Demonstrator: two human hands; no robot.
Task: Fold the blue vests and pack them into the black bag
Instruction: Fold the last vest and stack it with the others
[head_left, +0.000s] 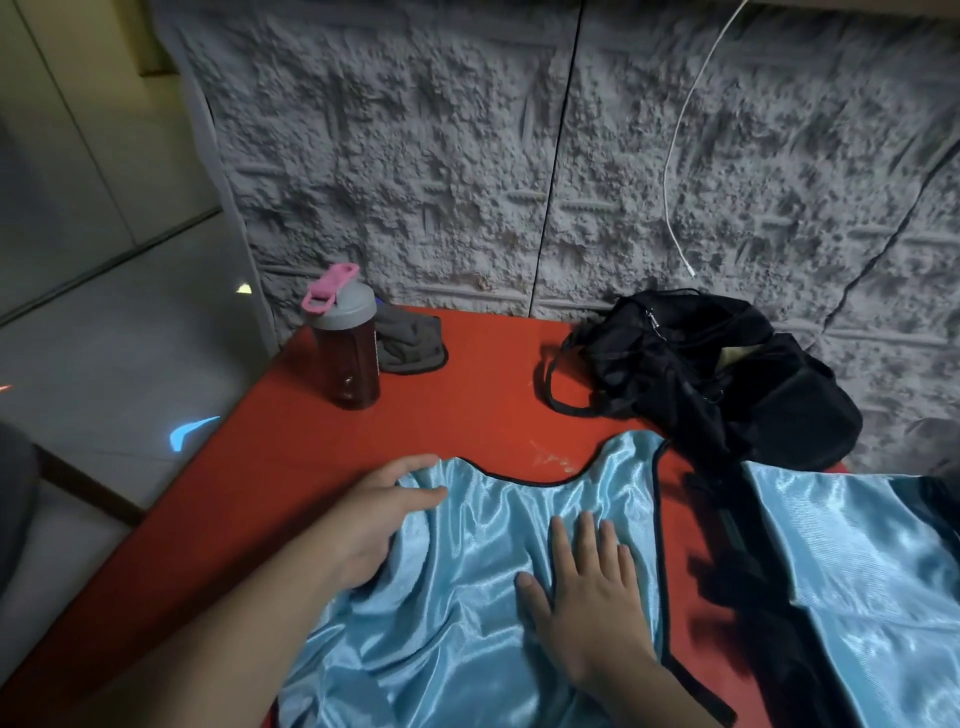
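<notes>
Right grip (587, 587) flat on blue vest (467, 597)

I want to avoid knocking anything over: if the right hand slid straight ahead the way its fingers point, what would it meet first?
The right hand lies flat on the blue vest, fingers pointing toward the wall. Ahead comes the vest's black-trimmed neckline, then bare red table. The black bag sits off to the right, probably outside that line, though depth is unclear.
</notes>
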